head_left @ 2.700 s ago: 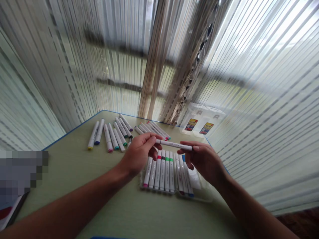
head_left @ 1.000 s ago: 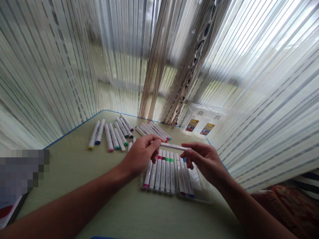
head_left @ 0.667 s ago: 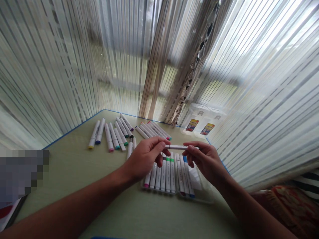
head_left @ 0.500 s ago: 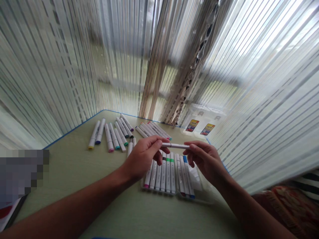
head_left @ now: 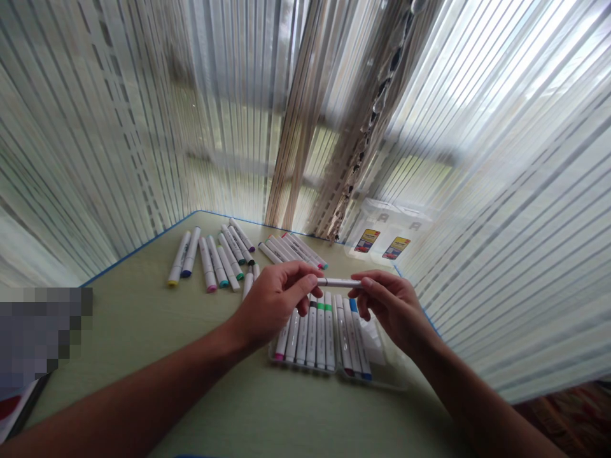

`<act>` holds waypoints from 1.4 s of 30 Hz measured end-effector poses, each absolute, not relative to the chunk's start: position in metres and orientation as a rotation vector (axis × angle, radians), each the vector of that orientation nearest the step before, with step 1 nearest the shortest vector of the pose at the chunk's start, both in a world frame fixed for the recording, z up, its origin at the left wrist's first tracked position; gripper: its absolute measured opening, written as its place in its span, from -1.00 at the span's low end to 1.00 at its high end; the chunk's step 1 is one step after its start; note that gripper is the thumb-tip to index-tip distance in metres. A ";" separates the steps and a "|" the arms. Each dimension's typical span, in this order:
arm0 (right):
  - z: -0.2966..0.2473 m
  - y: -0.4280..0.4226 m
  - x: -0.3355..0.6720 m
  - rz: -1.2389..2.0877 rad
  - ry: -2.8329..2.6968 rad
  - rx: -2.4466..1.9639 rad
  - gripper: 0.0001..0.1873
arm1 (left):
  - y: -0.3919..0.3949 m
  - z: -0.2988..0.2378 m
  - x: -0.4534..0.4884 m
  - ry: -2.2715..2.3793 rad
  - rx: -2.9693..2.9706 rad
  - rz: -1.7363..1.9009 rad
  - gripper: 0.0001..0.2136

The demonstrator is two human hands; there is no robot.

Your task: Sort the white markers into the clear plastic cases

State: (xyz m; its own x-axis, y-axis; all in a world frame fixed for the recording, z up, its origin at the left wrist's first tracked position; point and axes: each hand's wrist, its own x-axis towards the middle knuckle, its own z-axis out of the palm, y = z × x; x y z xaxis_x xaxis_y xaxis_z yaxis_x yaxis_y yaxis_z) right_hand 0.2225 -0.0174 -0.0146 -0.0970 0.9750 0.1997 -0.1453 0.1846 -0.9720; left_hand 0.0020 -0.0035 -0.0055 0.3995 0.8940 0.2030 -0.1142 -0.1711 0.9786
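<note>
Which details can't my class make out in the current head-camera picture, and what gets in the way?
All in the head view:
Held marker: both ends, hidden by fingers of the left hand and right hand; its print, too small.
Leftmost markers in the clear case: upper ends, behind the left hand.
Grey patch: blurred into blocks, cut by the left edge.
Blue thing: cut by the bottom edge.

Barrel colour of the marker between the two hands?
White; the marker shows best in the head view.
</note>
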 end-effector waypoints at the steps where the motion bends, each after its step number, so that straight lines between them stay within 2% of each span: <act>1: -0.015 -0.018 0.222 1.201 -1.300 -0.920 -0.83 | -0.004 -0.005 0.002 0.754 1.481 1.031 -0.77; 7: -0.016 -0.022 0.218 1.168 -1.466 -0.948 -0.83 | -0.006 -0.006 0.005 0.825 1.578 0.906 -0.74; 16: -0.013 -0.029 0.208 1.089 -1.589 -1.138 -0.78 | -0.014 -0.010 0.007 0.826 1.859 0.912 -0.76; 24: -0.015 -0.024 0.215 1.144 -1.463 -1.022 -0.81 | -0.009 -0.009 0.005 0.913 1.808 0.956 -0.74; 30: -0.015 -0.021 0.219 1.271 -1.271 -0.912 -0.76 | -0.004 -0.006 0.002 0.922 1.640 0.983 -0.71; 42: -0.014 -0.011 0.223 1.125 -1.091 -0.938 -0.81 | 0.004 -0.009 0.000 0.849 1.497 1.104 -0.73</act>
